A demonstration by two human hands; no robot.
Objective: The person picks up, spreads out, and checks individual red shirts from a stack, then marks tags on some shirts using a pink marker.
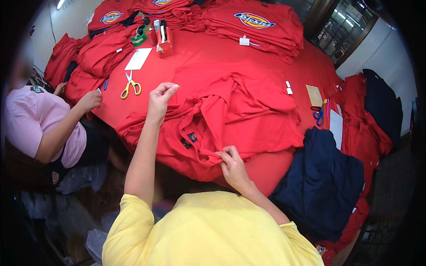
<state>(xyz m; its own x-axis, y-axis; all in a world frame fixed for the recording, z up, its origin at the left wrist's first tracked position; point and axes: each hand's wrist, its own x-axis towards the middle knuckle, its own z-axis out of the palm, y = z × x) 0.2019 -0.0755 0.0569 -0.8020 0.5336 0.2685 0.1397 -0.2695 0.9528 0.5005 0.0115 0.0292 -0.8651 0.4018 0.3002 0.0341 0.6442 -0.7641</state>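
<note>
A red garment (pixel 253 111) lies spread in folds in front of me, its neck opening showing small dark labels (pixel 191 138) inside. My right hand (pixel 234 168) pinches the edge of this garment at its near side, beside the neck opening. Raised above the garment's left part, my left hand (pixel 160 101) has its thumb and fingers pressed together in a pinch. Whatever may be between those fingertips is too small to make out. Scissors with yellow handles (pixel 130 85) rest on the red-covered table (pixel 155 73), left of my left hand.
Red garment stacks (pixel 253 26) stand at the back and left. A red box (pixel 165 44) holds small items, beside a white paper (pixel 139 59). Dark blue garments (pixel 319 177) and blue-handled scissors (pixel 318 116) are at right. A person in pink (pixel 49 119) works at left.
</note>
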